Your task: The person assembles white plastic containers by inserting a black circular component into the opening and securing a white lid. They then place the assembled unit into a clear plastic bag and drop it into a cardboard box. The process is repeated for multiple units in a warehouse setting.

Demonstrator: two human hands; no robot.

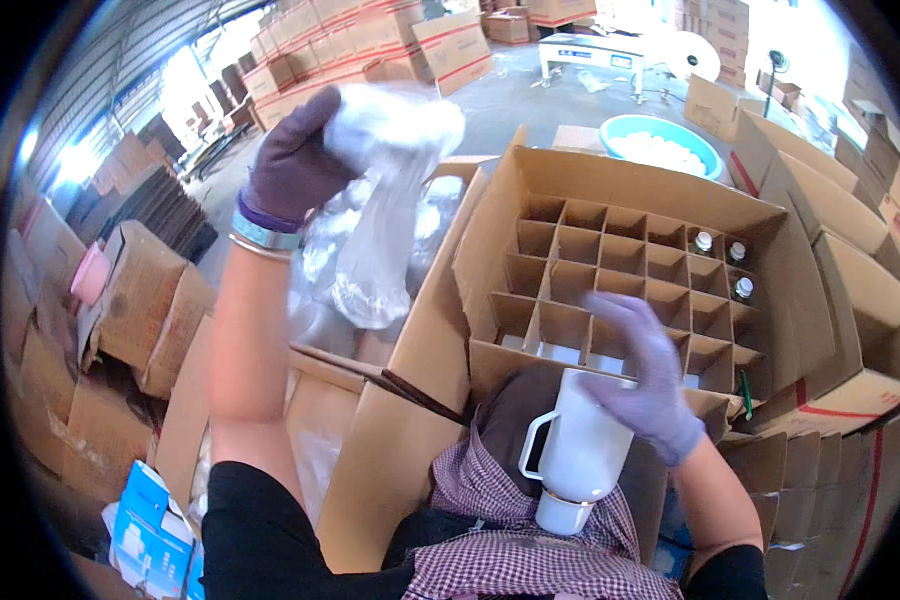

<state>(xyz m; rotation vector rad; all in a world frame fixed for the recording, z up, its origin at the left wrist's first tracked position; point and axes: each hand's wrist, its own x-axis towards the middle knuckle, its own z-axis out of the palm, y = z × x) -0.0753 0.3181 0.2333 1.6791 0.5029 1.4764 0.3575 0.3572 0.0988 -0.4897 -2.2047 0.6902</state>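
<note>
My left hand (295,160), in a dark glove, is raised and closed on a crumpled clear plastic bag (375,250) that hangs down over a carton. Whether anything is inside the bag is hard to make out. A white handled mug (580,440) rests tilted on my lap, its narrower end toward me and its handle on the left. Beside the mug's upper end is my right hand (650,385), in a pale lilac glove, slightly blurred, with thumb and fingers apart. It overlaps the mug's edge; I cannot tell whether they touch.
A carton with cardboard dividers (610,250) stands in front, holding several white-capped items at its right. Plastic-wrapped items fill the carton (435,310) to its left. Beyond is a blue basin (705,135) of small white pieces. Flattened cartons (820,330) crowd the right.
</note>
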